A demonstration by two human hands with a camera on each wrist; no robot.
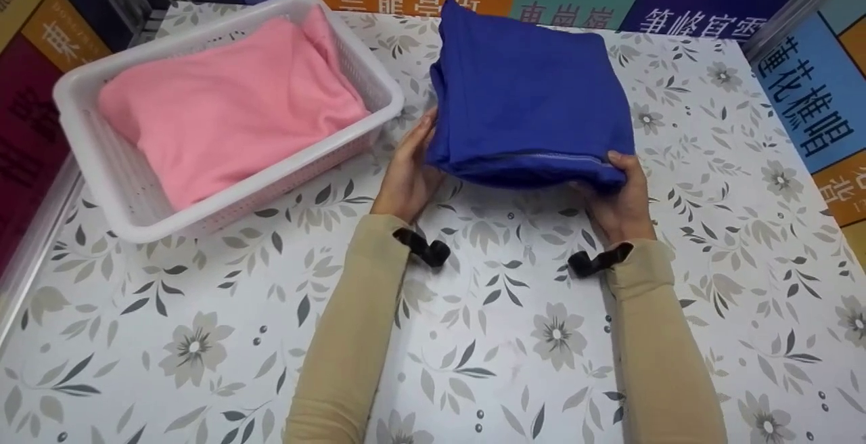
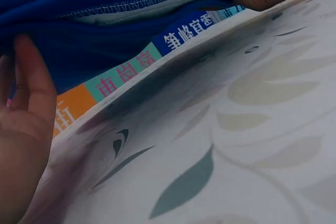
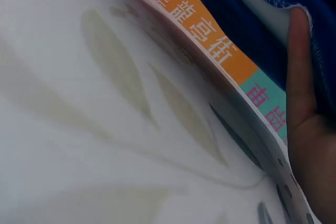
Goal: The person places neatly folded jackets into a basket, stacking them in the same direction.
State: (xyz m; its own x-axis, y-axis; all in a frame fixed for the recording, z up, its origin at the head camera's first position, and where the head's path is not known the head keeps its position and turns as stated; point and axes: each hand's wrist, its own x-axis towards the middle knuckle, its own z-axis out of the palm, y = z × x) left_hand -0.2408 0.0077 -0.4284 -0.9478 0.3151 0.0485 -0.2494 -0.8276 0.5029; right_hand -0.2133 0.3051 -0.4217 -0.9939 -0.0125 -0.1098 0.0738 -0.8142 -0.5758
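Note:
A folded blue garment is held in both hands above the patterned table, with a gap under its near edge in the wrist views. My left hand holds its left side, fingers partly hidden by the cloth. My right hand grips the near right corner, thumb on top and the other fingers underneath. In the left wrist view, a stitched seam runs along the edge of the blue cloth. The right wrist view shows the right thumb against that seam. Left of the hands, a folded pink garment lies in a white basket.
The white plastic basket stands at the back left of the table, near the left hand. Colourful panels with printed characters border the back and sides. The tabletop has a grey and beige floral print.

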